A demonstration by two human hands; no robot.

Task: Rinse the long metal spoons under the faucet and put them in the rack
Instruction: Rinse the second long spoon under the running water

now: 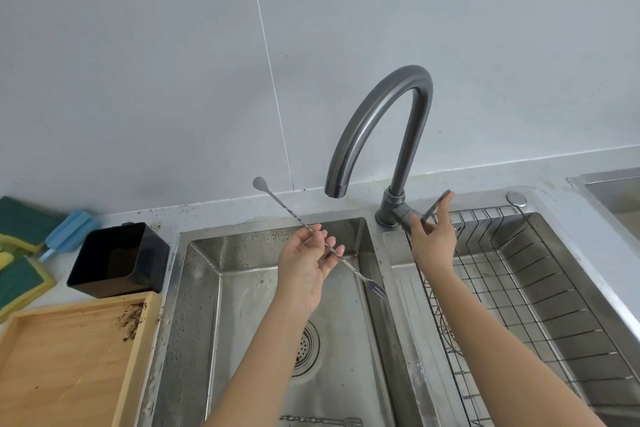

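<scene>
The faucet stood behind the sink. The rack sat in the basin to the right. Left of the sink, on the worktop, were a box, a tray in front of it, and sponges farther left. A spoon lay in the sink.

A second spoon lying in the sink is cut off by the bottom edge. The sponges run off the left edge. The right hand covers part of the faucet handle.
</scene>
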